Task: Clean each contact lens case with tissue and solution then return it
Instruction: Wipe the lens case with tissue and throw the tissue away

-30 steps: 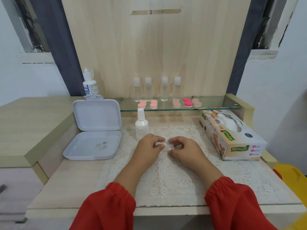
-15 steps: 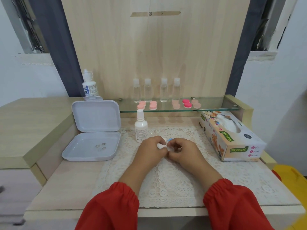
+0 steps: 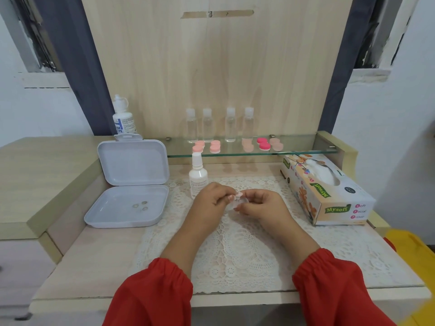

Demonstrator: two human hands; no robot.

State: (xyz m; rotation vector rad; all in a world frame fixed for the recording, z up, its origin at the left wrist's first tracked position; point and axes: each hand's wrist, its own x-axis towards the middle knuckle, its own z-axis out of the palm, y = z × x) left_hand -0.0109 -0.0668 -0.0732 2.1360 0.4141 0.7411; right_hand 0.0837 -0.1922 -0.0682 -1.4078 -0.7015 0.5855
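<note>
Both hands meet over the lace mat (image 3: 235, 250) in front of me. My left hand (image 3: 213, 198) and my right hand (image 3: 263, 204) pinch a small pale contact lens case (image 3: 238, 198) between their fingertips; most of it is hidden by the fingers. A white solution spray bottle (image 3: 198, 175) stands just behind my left hand. The tissue box (image 3: 329, 191) lies to the right. Several pink lens cases (image 3: 215, 147) sit on the glass shelf (image 3: 306, 150).
An open white plastic box (image 3: 127, 208) with a few small round pieces inside lies at the left. Several clear bottles (image 3: 230, 124) stand at the back of the shelf. A larger solution bottle (image 3: 122, 118) stands behind the box. A raised side counter (image 3: 35, 175) borders the left.
The hands stay together at the same spot on the mat, with small finger movements around the case. A blue glimpse between the fingers half a second ago is no longer visible.
</note>
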